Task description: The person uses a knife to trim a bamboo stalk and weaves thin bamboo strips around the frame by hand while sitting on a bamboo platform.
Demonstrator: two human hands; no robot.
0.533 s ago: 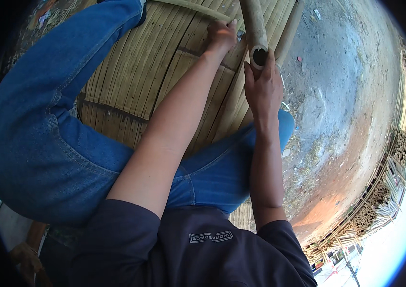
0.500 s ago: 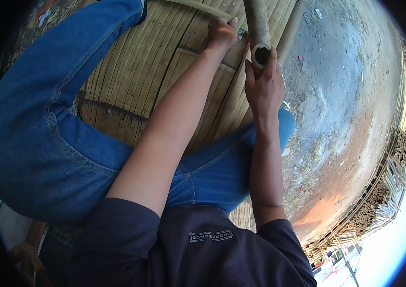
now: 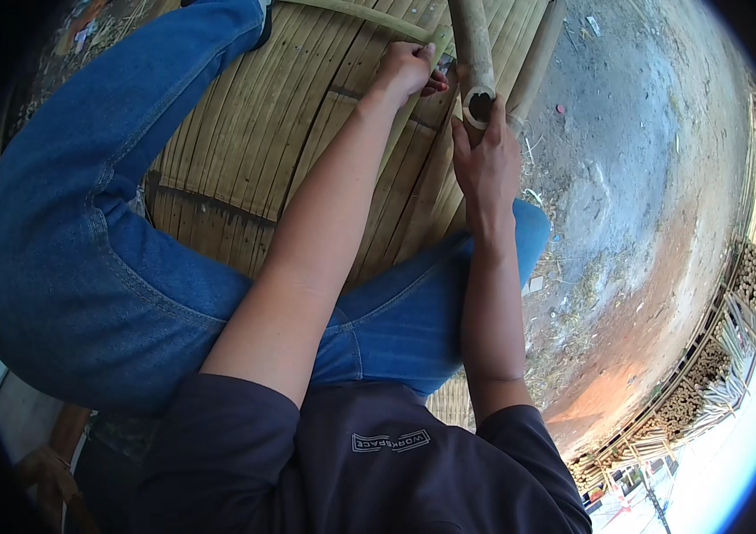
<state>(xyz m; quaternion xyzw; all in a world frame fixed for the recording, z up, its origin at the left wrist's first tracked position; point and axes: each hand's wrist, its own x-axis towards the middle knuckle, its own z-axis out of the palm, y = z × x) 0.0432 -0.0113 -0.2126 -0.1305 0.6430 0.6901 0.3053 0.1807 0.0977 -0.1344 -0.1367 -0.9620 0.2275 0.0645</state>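
Note:
My left hand [image 3: 406, 73] is closed around a thin greenish bamboo strip [image 3: 393, 141], which shows on both sides of the fist and runs back along my forearm. A second narrow bamboo piece [image 3: 356, 12] curves in from the far edge and ends near that fist; whether the two are joined I cannot tell. My right hand [image 3: 488, 165] grips the near end of a round bamboo pole [image 3: 470, 40], thumb on one side and fingers on the other. The pole's hollow cut end faces me, and its far end runs out of view.
I sit on a slatted bamboo platform [image 3: 244, 147], my jeans-clad legs [image 3: 111, 222] spread across it. A bamboo rail [image 3: 538, 67] edges its right side. Beyond lies bare dirt ground [image 3: 627, 178] with small litter; stacked bamboo poles [image 3: 699, 383] stand far right.
My left fist has turned and shifted slightly nearer, and the greenish strip now shows beneath it. The pole's near end and my right hand have moved slightly left and nearer.

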